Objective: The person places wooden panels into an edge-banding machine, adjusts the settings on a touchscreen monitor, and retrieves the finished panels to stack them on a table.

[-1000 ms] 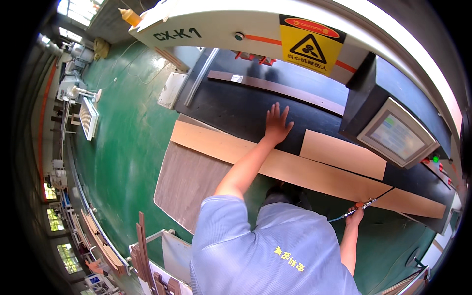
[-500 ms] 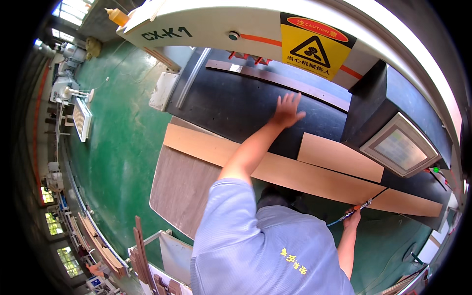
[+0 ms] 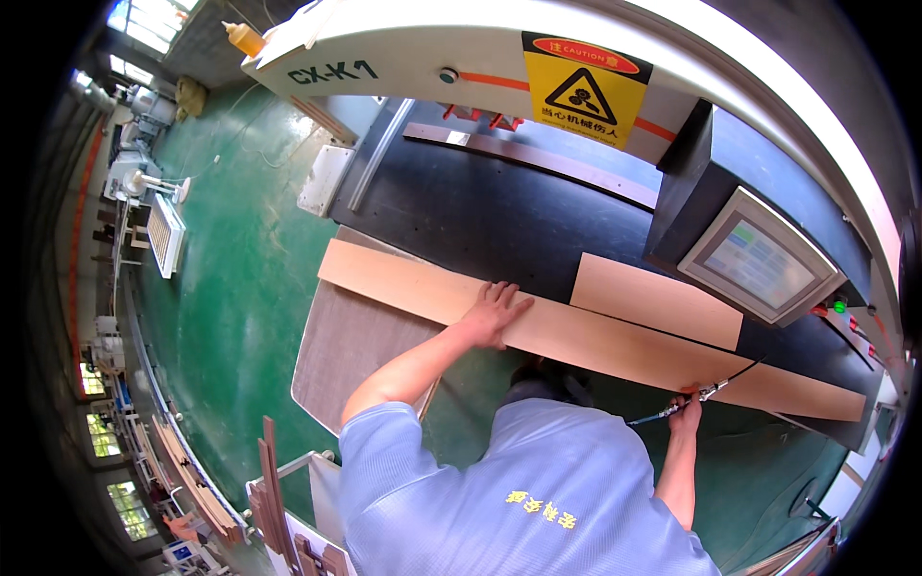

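Observation:
My left hand [image 3: 497,314] lies on a long tan board [image 3: 605,336] near its left half, fingers spread over the top face by the near edge. In my right hand [image 3: 685,411] is an air blow gun [image 3: 711,391]; its thin dark nozzle points right and away over the board. A blue hose runs from the gun toward my body. A shorter, wider tan board [image 3: 653,302] lies just beyond the long one on the black machine table [image 3: 471,211]. My bent head and blue shirt hide what is below the board's middle.
At the back, a brown strip [image 3: 538,161] lies beneath the white machine beam [image 3: 413,67]. A control screen [image 3: 759,254] juts out at the right. A grey-brown panel [image 3: 355,336] sits under the long board's left end. Brown strips [image 3: 272,480] stand on a rack, lower left.
My left hand has come down and back from over the black table onto the long board. My right hand still holds the blow gun. The view has shifted slightly.

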Demonstrator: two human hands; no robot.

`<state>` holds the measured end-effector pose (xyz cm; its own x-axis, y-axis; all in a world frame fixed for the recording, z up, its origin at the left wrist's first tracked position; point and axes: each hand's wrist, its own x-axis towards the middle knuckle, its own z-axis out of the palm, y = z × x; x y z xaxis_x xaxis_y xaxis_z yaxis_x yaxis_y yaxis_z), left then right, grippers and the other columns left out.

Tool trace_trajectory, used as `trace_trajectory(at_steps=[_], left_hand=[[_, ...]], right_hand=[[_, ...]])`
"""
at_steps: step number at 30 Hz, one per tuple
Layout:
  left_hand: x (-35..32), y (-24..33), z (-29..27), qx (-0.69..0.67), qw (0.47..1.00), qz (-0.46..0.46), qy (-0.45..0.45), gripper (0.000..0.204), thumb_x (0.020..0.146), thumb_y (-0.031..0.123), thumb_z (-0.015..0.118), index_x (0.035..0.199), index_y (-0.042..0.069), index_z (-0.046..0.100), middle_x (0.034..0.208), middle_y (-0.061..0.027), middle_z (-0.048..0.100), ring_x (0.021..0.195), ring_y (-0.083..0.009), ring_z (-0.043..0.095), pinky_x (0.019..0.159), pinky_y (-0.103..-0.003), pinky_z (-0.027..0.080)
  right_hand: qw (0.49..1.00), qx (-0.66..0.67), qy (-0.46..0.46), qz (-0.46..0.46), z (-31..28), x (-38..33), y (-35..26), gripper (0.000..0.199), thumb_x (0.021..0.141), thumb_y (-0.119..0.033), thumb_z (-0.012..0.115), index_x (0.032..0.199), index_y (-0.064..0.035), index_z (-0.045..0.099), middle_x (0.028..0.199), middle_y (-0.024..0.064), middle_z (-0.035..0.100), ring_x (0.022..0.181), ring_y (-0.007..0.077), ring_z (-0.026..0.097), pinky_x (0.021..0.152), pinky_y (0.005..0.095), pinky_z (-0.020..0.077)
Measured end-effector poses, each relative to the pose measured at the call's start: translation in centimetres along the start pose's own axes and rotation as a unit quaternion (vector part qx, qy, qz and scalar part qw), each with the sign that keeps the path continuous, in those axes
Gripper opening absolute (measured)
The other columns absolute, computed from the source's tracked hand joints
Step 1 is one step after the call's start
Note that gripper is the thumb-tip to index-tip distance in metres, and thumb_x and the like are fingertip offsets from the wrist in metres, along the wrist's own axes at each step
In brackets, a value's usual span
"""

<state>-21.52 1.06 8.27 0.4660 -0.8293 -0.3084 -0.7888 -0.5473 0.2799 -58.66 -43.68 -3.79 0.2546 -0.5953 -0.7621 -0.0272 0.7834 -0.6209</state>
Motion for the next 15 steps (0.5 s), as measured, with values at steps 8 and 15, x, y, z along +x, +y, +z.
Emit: trace_trajectory(at_steps=[8,15], left_hand=[[-1.3,0.9,-6.3,0.001,0.994,0.039,0.101,0.110,0.051,0.034,0.093,0.149,0.016,0.046,0.150,-0.0263,0.041,0.140,-0.0475,0.037,0.114,-0.062,0.028],[9.4,-4.4,-8.0,0.066,0.992,0.078,0.071,0.114,0.052,0.042,0.093,0.152,0.018,0.044,0.151,-0.0245,0.040,0.139,-0.0456,0.038,0.114,-0.060,0.027]], right_hand=[[0.999,0.029,-0.028,-0.021,1.4,-4.1,-4.7,0.023,0.109,-0.031,0.049,0.099,-0.0135,0.058,0.078,-0.0026,0.050,0.057,0.0101,0.040,0.059,0.0292,0.0401],[0.996,-0.035,-0.080,-0.028,7.5,1.9,-8.4,0.017,0.099,-0.022,0.062,0.085,-0.0148,0.056,0.071,-0.0039,0.047,0.054,0.0095,0.037,0.055,0.0279,0.0372]])
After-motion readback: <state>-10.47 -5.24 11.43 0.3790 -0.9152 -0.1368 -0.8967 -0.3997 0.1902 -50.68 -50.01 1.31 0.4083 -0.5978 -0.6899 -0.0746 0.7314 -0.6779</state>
